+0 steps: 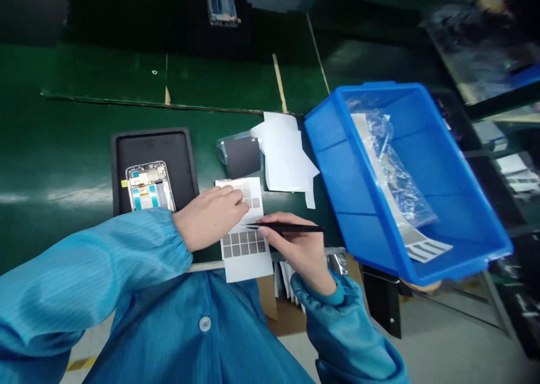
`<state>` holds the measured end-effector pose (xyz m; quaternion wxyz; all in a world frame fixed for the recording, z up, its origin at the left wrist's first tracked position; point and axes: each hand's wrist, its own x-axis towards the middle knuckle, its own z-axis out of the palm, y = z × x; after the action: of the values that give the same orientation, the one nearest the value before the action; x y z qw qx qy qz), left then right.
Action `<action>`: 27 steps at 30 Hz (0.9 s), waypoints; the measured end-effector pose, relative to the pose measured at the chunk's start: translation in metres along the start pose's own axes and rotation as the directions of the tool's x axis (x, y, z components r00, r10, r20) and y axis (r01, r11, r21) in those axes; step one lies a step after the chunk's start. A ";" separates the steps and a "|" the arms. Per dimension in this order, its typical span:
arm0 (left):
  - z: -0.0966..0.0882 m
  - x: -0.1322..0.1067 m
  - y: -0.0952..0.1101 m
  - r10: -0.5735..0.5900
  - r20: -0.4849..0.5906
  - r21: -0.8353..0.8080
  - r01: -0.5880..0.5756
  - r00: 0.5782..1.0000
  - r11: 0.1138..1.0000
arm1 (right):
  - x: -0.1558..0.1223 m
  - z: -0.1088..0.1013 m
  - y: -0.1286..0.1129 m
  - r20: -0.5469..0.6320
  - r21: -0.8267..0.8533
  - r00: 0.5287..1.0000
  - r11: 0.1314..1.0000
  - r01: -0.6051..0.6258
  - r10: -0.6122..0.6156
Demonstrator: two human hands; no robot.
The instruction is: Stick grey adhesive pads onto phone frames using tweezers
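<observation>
A white sheet of grey square stickers lies at the table's front edge, its lower end sticking out over the edge. My left hand rests on the upper part of this sheet with curled fingers, holding it down and covering some squares. Pinched in my right hand is a pair of black tweezers, its tips pointing left just over the sheet, between two blocks of squares. Whether the tips grip anything is too small to tell. Left of the sheet, an opened phone body lies in a black tray, partly behind my left sleeve.
A blue bin at the right holds clear plastic film and a used sticker strip. White papers and a dark grey sheet in a clear bag lie beyond my hands. Another phone body is at the back.
</observation>
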<state>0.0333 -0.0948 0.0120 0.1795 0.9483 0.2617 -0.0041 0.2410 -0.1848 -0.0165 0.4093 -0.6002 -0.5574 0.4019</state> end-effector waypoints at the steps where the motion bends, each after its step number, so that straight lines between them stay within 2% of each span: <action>1: 0.004 0.003 0.000 -0.010 0.021 -0.027 0.010 1.000 1.000 | -0.004 0.001 0.002 0.026 0.005 0.999 1.000 0.021 -0.021; 5: 0.011 0.004 -0.004 -0.022 0.032 -0.122 0.026 0.999 0.992 | -0.013 0.003 0.008 0.055 0.023 0.992 0.993 0.113 -0.115; 12: 0.012 0.003 -0.003 -0.035 0.042 -0.109 0.040 0.998 0.993 | -0.018 0.000 0.015 0.038 0.010 0.969 0.970 0.245 -0.245; 27: 0.010 0.004 -0.002 -0.029 0.067 -0.108 0.036 0.997 0.994 | -0.016 -0.001 0.013 0.007 0.030 0.962 0.961 0.274 -0.274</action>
<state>0.0369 -0.0947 0.0019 0.2393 0.9321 0.2709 -0.0240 0.2459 -0.2013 -0.0280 0.4666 -0.5092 -0.6313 0.3526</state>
